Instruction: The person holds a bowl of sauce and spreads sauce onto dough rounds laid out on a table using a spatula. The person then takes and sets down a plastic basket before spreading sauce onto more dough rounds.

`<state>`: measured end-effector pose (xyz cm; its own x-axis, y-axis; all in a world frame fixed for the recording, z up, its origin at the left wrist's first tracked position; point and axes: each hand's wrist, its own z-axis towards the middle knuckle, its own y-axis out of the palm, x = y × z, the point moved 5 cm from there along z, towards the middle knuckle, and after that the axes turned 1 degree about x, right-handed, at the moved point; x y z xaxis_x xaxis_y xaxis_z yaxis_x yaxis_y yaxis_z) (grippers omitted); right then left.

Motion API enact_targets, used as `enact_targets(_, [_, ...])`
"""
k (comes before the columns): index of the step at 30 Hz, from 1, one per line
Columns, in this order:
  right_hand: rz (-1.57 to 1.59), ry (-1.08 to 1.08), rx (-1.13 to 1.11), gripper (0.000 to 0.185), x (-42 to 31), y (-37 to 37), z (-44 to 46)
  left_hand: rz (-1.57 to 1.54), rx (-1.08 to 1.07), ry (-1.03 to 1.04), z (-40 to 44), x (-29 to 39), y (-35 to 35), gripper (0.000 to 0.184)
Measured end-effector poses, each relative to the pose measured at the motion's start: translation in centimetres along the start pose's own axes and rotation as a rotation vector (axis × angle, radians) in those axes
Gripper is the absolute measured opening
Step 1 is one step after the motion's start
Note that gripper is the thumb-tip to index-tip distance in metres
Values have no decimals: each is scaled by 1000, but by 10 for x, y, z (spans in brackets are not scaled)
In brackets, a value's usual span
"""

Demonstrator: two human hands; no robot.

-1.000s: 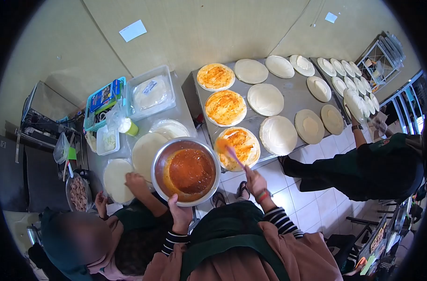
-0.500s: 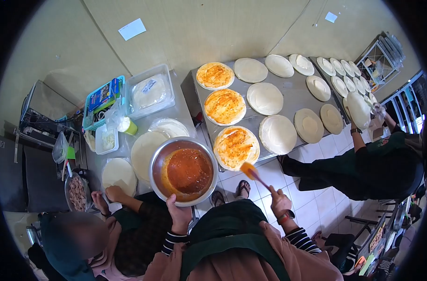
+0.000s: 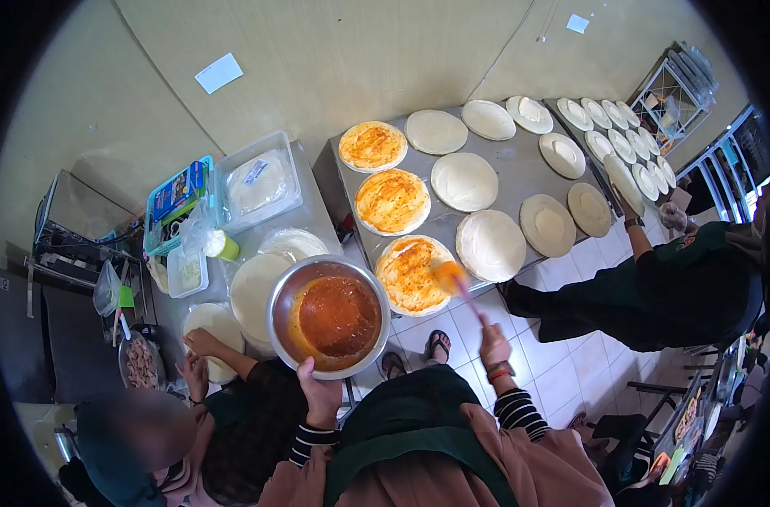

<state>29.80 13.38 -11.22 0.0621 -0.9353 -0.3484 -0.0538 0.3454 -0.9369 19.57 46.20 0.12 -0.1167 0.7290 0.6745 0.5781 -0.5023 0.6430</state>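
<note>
My left hand (image 3: 320, 395) is closed on the near rim of a steel mixing bowl (image 3: 279, 314) of red-orange sauce (image 3: 341, 317). In my right hand (image 3: 494, 347) is the handle of a spatula (image 3: 449, 275), its blurred head coated orange. That head is over the right edge of the nearest sauced dough round (image 3: 412, 279); I cannot tell whether it touches. Two more sauced rounds, a middle one (image 3: 392, 203) and a far one (image 3: 372, 146), lie behind it. A plain dough round (image 3: 490, 245) lies just to the right.
More pale rounds cover the steel table (image 3: 520, 156). At left, a co-worker's hand (image 3: 201, 342) rests on a dough round beside a meat bowl (image 3: 142, 363), plastic tubs (image 3: 262, 182) and a green cup (image 3: 224, 246). Another person (image 3: 647, 291) stands at right, handling a round.
The spatula has moved from the near edge of the closest sauced round up to its right side, now blurred. The view has shifted slightly. At right, the co-worker's round has tilted and moved left.
</note>
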Motion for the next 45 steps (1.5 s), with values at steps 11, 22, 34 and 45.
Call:
enact_targets(11, [-14, 53, -48, 43, -46, -4, 84, -5, 34, 7, 3, -2, 2, 59])
enact_targets(22, [209, -14, 145, 30, -32, -69, 15, 117, -22, -12, 37, -30, 9, 47])
enact_targets(34, [35, -241, -167, 25, -68, -111, 72, 401, -283, 118, 87, -105, 114, 74])
enact_targets(45, [1616, 550, -940, 28, 43, -113, 87, 165, -303, -187, 129, -226, 130, 67])
